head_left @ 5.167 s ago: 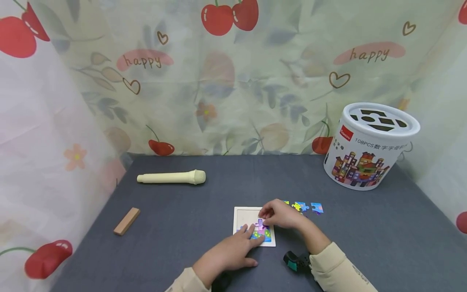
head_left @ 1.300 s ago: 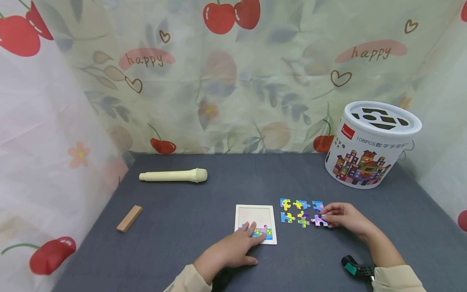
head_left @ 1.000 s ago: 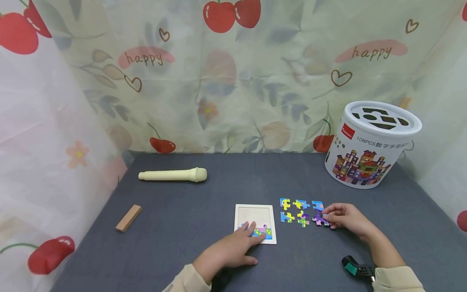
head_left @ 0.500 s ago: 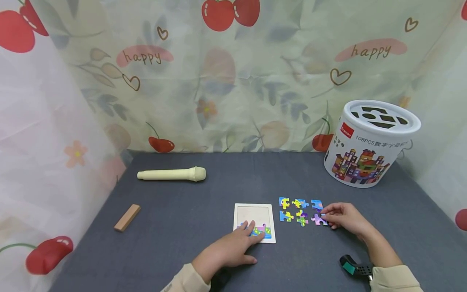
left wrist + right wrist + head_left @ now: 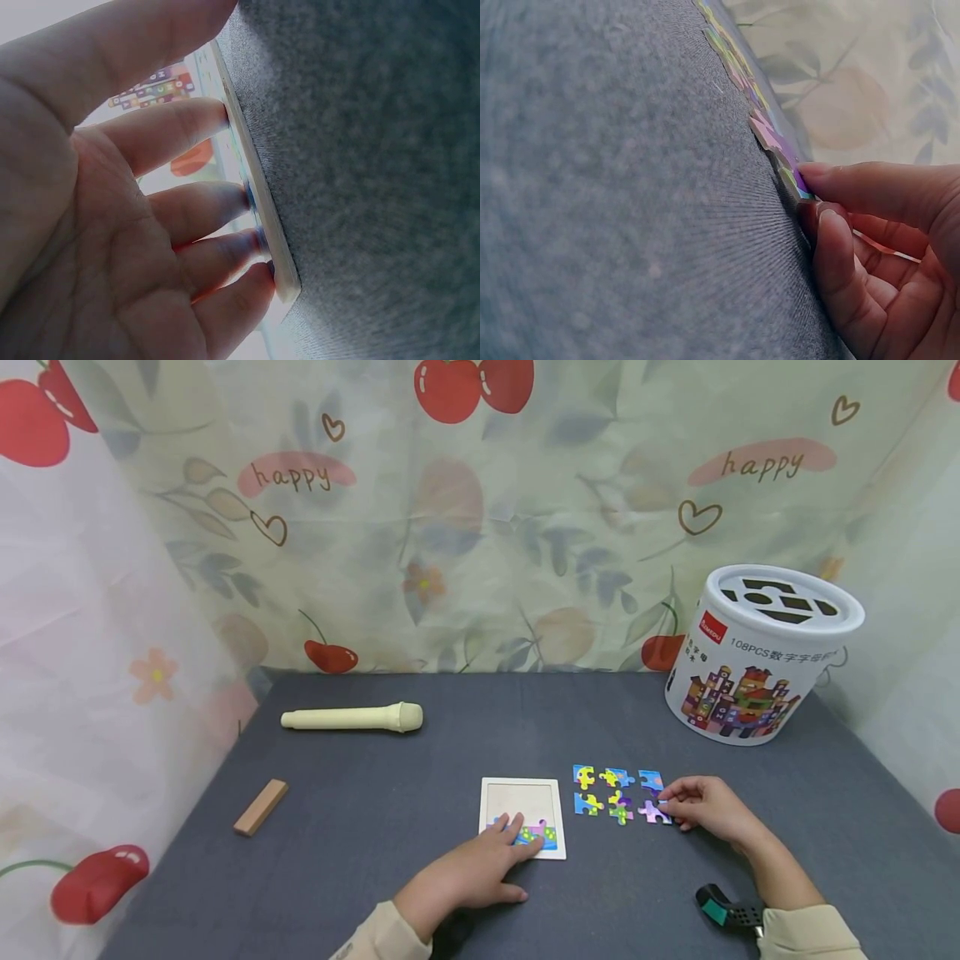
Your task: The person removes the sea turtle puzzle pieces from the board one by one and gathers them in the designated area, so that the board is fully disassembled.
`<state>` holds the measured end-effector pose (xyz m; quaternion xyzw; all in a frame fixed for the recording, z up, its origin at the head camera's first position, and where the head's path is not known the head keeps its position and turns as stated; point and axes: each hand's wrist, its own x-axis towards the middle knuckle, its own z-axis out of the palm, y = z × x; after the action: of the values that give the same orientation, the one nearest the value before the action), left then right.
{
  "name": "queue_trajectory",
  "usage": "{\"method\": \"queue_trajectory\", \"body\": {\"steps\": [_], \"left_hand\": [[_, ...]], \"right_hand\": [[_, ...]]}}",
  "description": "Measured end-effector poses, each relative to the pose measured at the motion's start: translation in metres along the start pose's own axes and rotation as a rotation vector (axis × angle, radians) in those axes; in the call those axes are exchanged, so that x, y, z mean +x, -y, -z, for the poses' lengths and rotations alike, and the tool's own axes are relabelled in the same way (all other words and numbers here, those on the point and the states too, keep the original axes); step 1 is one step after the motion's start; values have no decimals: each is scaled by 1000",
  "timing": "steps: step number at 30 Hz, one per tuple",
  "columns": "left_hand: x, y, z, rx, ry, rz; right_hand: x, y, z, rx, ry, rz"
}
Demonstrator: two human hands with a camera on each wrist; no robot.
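Note:
My left hand (image 5: 468, 872) lies with spread, straight fingers on a pale wooden puzzle tray (image 5: 519, 782), covering part of it. A green, pink and blue strip of picture (image 5: 546, 837) fills the tray's lower part. In the left wrist view, the fingertips press along the tray's edge (image 5: 262, 195). To the right, my right hand (image 5: 708, 810) pinches the near right corner of a purple jigsaw piece (image 5: 652, 812) between thumb and fingers. The right wrist view shows that jigsaw piece (image 5: 780, 154) low over the dark cloth, its corner at the fingertips.
Several loose jigsaw pieces (image 5: 585, 804) lie in two rows right of the tray. A cream toy microphone (image 5: 352, 718) and a wooden block (image 5: 261, 807) lie on the left. A white bucket (image 5: 750, 677) stands at the back right, and a black-green strap device (image 5: 723, 910) sits by the right sleeve.
The right hand has moved from the tray to the loose pieces on the right, and the purple piece is now there, out of the tray. Over the last second both hands have stayed nearly still.

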<state>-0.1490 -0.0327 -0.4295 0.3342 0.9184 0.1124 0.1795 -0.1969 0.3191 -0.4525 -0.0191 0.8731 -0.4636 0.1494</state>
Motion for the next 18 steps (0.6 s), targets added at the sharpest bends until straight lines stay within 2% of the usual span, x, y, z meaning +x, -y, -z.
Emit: {"method": "queue_trajectory", "body": {"steps": [18], "left_hand": [[0, -1, 2, -11, 23, 12]], "right_hand": [[0, 0, 2, 5, 12, 23]]}}
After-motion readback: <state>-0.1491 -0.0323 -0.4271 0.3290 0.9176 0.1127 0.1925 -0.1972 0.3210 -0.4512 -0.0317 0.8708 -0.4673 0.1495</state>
